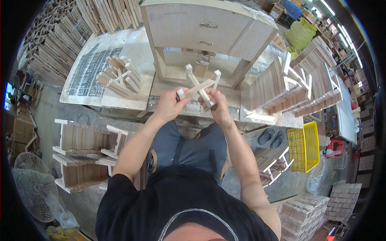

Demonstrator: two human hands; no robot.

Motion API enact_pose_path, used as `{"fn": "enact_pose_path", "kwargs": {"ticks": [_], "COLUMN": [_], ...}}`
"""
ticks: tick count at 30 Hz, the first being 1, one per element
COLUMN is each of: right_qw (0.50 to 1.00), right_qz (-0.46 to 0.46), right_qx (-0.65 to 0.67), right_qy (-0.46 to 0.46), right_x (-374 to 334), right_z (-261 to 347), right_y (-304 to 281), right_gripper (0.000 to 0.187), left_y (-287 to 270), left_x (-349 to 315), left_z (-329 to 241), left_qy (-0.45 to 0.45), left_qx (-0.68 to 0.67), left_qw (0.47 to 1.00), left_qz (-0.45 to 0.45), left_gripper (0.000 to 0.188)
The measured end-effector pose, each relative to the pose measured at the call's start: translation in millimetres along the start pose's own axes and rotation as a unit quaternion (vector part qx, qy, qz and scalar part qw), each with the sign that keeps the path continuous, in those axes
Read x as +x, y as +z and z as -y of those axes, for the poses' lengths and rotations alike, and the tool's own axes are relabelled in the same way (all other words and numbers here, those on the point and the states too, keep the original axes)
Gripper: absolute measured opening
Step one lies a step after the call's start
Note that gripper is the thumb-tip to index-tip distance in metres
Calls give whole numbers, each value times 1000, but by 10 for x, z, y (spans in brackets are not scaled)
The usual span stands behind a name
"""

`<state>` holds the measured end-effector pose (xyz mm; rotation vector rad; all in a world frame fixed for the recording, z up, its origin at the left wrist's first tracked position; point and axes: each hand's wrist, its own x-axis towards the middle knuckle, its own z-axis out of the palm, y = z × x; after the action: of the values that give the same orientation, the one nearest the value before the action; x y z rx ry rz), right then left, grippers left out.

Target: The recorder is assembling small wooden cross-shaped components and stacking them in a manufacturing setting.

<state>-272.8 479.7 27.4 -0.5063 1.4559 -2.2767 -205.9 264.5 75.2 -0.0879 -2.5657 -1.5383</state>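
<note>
Both my hands hold a small frame of pale wooden strips (199, 86) that cross in an X, just above the workbench's front edge. My left hand (172, 105) is closed on its left end, thumb and fingers pinching the strip. On the other side my right hand (218, 107) grips the lower right end, beside a short block-like part. Upper ends of the frame point away from me, toward a wooden cabinet (201, 34) with two small handles. A bundle of short wooden pieces (120, 76) stands on the bench to the left of my hands.
Stacked wooden frames (269, 86) crowd the bench's right side. More stacks (82, 138) stand at my left, near a floor fan (34, 186). A yellow plastic crate (303, 146) and dark slippers (271, 137) lie at the right. Long wooden strips (108, 14) rise at the back left.
</note>
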Motion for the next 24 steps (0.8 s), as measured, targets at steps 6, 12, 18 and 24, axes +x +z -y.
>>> {"fn": "enact_pose_path", "kwargs": {"ticks": [6, 12, 18, 24], "right_qw": [911, 766, 727, 743], "right_qz": [-59, -147, -119, -118], "right_qx": [-398, -608, -671, -654], "right_qy": [-86, -147, -78, -77], "right_x": [375, 766, 1015, 1100], "right_z": [189, 331, 421, 423], "right_y": [-94, -192, -310, -306], "right_gripper": [40, 34, 46, 49], "left_y": [41, 94, 114, 111], "left_x": [648, 1136, 1360, 1414], "left_z": [192, 274, 386, 464], "left_qy": [24, 43, 56, 87], "left_qx": [47, 68, 83, 92], "left_qw": [998, 995, 994, 989], "left_qz": [-37, -60, -48, -76], "left_gripper": [28, 30, 30, 27]}}
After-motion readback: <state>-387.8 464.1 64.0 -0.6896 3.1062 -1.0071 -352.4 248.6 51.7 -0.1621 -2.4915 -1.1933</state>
